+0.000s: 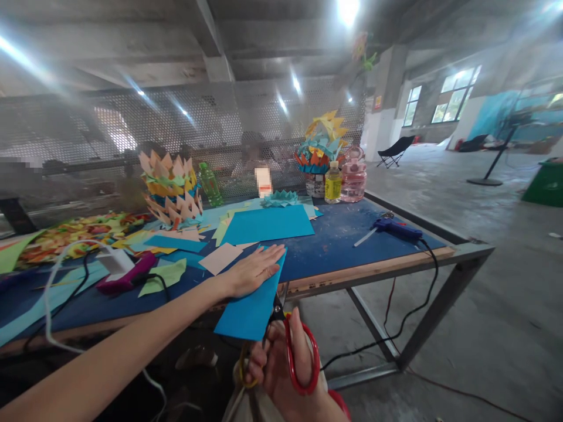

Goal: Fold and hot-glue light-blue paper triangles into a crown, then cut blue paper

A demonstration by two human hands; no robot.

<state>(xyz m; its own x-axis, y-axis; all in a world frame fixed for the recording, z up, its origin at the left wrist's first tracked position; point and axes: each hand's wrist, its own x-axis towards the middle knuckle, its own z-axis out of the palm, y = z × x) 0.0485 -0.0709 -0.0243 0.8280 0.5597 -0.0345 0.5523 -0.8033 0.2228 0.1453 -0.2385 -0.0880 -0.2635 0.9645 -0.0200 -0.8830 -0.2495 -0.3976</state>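
My left hand lies flat, palm down, on a blue paper strip that hangs over the table's front edge. Below the edge, my right hand is wrapped round scissors with a red handle loop; a yellow loop shows by the fingers. The scissors are at the strip's right side, their blades partly hidden. Behind my left hand lies a large blue sheet, and a pale pink piece is just left of the hand.
A blue glue gun with a black cable lies at the right. Behind are layered paper crowns, a green bottle, a yellow bottle and a pink jug. A purple power strip and paper scraps are on the left.
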